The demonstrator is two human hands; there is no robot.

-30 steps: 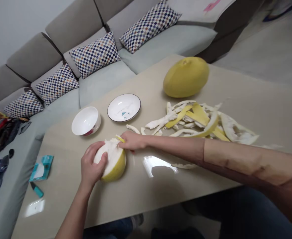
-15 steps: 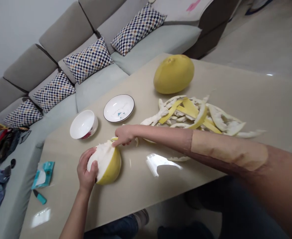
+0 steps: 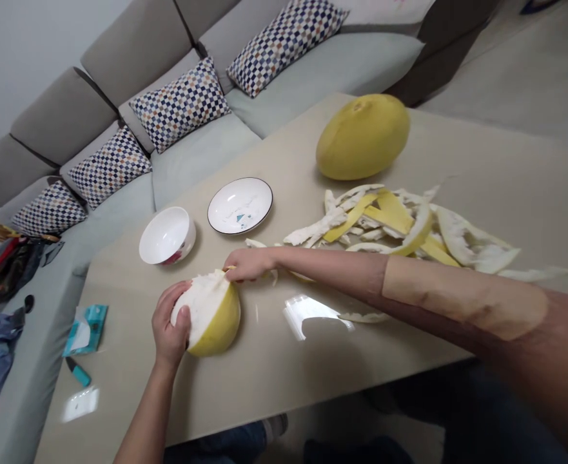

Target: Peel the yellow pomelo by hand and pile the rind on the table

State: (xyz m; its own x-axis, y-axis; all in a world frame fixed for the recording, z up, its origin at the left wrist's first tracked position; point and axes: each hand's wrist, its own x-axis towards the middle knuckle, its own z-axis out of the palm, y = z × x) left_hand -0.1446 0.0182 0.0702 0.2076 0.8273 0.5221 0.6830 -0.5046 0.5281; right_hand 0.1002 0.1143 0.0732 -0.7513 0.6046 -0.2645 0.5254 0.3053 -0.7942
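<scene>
Right hand (image 3: 249,264) has slid along the half-peeled pomelo (image 3: 206,310), pinching its far rim, grip hidden; left hand (image 3: 170,324) clamps the near side. Glossy beige table (image 3: 400,348), grey sofa (image 3: 196,171) beyond.

The left hand (image 3: 170,320) cups a half-peeled pomelo (image 3: 215,320) on the counter (image 3: 274,393), and the right hand (image 3: 249,265) pinches at its top edge. Nearby sit a white bowl (image 3: 167,236), a white plate (image 3: 240,205), a heap of torn rind (image 3: 390,225) and a whole pomelo (image 3: 362,136).

At eleven o'clock a grey sofa (image 3: 138,48) with checked cushions (image 3: 180,104) against a white wall (image 3: 22,51), floor (image 3: 506,77) at two
</scene>
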